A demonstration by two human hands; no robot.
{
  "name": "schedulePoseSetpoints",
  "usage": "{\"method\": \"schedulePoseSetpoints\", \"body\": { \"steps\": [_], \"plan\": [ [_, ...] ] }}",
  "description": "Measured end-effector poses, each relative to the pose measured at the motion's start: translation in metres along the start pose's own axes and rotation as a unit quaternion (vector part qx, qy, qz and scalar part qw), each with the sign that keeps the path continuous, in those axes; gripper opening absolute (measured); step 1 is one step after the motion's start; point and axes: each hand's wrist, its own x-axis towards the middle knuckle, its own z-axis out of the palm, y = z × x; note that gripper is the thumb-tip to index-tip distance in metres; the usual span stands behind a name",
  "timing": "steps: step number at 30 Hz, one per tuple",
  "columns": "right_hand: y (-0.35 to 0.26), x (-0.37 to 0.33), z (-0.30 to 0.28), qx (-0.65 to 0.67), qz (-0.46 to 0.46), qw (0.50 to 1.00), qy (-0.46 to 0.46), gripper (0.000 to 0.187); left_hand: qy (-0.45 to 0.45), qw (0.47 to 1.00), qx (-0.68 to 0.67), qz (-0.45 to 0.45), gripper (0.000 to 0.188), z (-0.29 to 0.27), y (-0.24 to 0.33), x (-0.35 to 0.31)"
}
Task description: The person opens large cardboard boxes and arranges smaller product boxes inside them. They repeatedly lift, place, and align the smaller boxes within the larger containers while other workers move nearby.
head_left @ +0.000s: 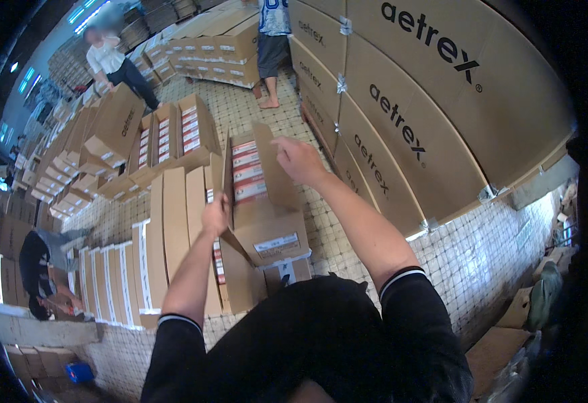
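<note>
An open brown carton stands in front of me with its flaps raised. Inside it, red-and-white boxes are packed in a row. My left hand is closed on a flap edge at the carton's left side. At the far right, my right hand has its fingers bent over the top edge of the right flap; its fingertips are partly hidden. A white label shows on the carton's near face.
Tall stacked cartons rise close on my right. To the left stand more cartons in a row, and open filled ones lie beyond. One person stands far left, another beyond the stack, and a third bends at left.
</note>
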Motion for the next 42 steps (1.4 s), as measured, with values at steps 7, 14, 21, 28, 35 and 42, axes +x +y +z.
{"method": "schedulePoseSetpoints", "body": {
  "steps": [7,14,21,28,35,42],
  "plan": [
    [0.030,-0.085,0.116,-0.081,0.228,0.942,-0.233,0.077,-0.142,0.989,0.006,-0.040,0.022,0.077,-0.028,-0.066],
    [0.058,-0.180,0.223,-0.075,0.397,0.834,-0.375,0.093,-0.299,0.925,0.000,-0.235,0.080,0.111,-0.012,-0.110],
    [0.062,-0.214,0.247,-0.179,0.362,0.880,-0.252,0.087,-0.299,0.911,0.078,-0.274,0.043,0.142,-0.032,-0.111],
    [0.043,-0.210,0.227,-0.185,0.340,0.871,-0.302,0.075,-0.345,0.918,0.060,-0.186,0.043,0.112,-0.059,-0.122],
    [0.052,-0.271,0.142,-0.168,0.431,0.812,-0.355,0.029,-0.334,0.932,0.033,-0.136,0.042,0.125,-0.040,-0.206],
    [0.032,-0.315,0.075,-0.150,0.267,0.767,-0.564,0.046,-0.398,0.898,0.047,-0.183,0.039,0.088,-0.003,-0.281]
  ]
}}
